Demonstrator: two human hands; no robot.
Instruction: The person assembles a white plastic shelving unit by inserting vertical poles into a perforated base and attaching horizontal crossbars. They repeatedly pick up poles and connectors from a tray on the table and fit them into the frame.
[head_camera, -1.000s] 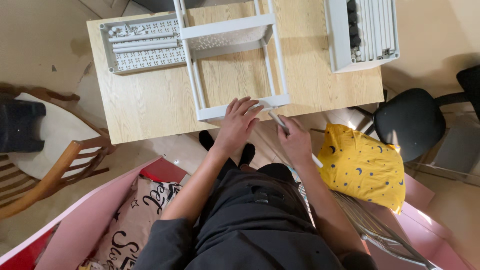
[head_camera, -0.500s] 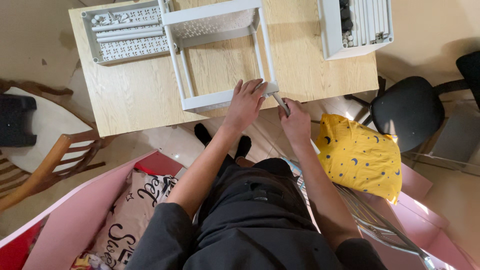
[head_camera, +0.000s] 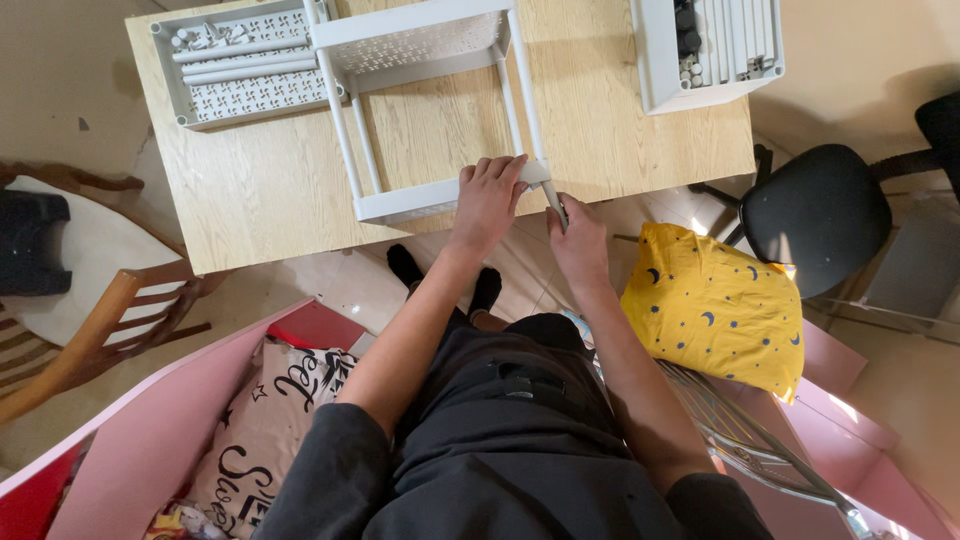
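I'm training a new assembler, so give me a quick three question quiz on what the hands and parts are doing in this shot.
1. True or false: the left hand rests on the near shelf of the white rack frame.
2. What does the right hand grip? A) a short grey tube B) the yellow cushion C) the black chair
3. Where is the tray of loose tubes on the wooden table?

Key: 1 true. 2 A. 3 far left corner, beside the frame.
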